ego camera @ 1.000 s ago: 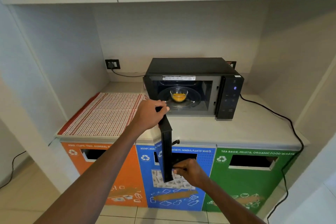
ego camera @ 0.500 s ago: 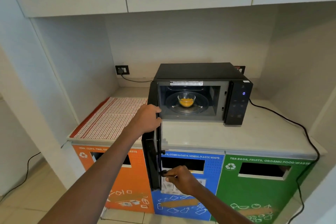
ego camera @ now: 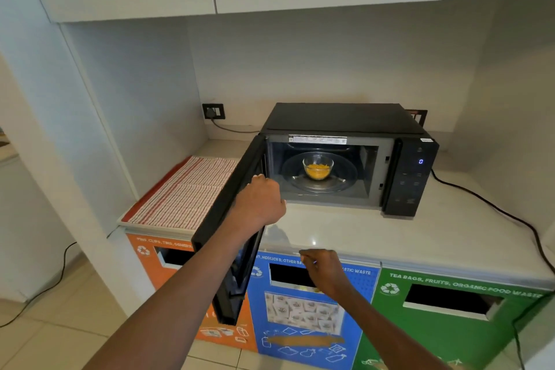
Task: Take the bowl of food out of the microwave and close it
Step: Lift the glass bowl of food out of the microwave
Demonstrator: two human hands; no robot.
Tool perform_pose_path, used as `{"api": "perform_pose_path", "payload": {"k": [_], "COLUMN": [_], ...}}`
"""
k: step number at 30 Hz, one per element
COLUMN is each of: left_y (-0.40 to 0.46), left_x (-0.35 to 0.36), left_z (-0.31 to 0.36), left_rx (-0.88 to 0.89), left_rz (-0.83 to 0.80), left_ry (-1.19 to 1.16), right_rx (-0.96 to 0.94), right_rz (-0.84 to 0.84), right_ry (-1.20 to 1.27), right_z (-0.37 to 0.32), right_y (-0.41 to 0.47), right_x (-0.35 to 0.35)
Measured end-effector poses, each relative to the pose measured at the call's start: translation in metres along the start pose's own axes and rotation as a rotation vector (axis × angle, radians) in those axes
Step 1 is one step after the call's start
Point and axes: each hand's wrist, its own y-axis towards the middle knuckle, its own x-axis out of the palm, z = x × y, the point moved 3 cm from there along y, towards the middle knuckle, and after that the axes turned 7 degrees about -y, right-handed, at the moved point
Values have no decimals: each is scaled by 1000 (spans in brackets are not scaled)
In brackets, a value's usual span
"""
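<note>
fingers [ego camera: 259, 182] of the left hand [ego camera: 260, 203] grip the open door [ego camera: 223, 219], holding it aside; the right hand [ego camera: 322, 272] hangs loosely curled, empty. the bowl [ego camera: 318, 167] sits inside the microwave [ego camera: 345, 120].

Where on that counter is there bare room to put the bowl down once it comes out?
The widest bare patch of counter lies in front of the microwave, between the open door and the black cable. A smaller strip runs right of the microwave. The left end is covered by a striped cloth. The left hand grips the door; the right hand hangs free.
</note>
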Motion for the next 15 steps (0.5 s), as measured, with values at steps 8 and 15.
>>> {"api": "perform_pose_path", "payload": {"k": [8, 15], "left_y": [46, 98], "left_x": [40, 77], "left_z": [9, 6], "left_rx": [-53, -163], "left_rz": [-94, -117], "left_ry": [-73, -176], "right_rx": [103, 204], "right_rz": [63, 29], "right_ry": [-102, -142], "right_z": [48, 107], "right_y": [56, 106], "right_x": [-57, -92]}}
